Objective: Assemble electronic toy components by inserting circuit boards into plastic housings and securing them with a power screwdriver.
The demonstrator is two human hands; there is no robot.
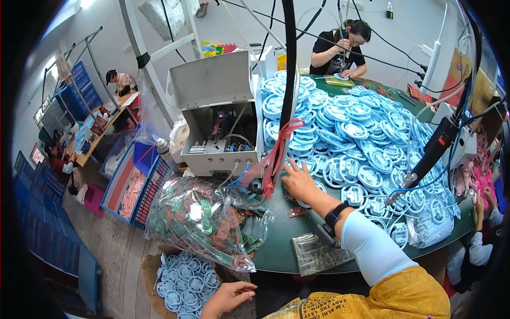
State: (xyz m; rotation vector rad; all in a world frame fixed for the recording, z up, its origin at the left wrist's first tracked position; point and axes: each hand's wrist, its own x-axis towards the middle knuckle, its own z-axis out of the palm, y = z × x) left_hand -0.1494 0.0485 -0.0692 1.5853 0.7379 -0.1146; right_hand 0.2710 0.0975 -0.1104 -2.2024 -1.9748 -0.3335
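There are dozens of blue rings (353,129), one aerosol (163,148), one lidded machine (194,125)

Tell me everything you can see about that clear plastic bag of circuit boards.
The clear plastic bag is wrinkled and glossy, bulging with green and reddish-brown circuit boards; a white patch shows near its middle. It lies at the left side of the green table, in front of the grey metal machine. Neither the left hand nor the right hand touches it.

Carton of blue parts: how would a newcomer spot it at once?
Start at the green table. Off its near left edge, below the clear bag in the picture, sits the brown carton, by the left hand. Unlike that bag of circuit boards, it holds round blue parts.
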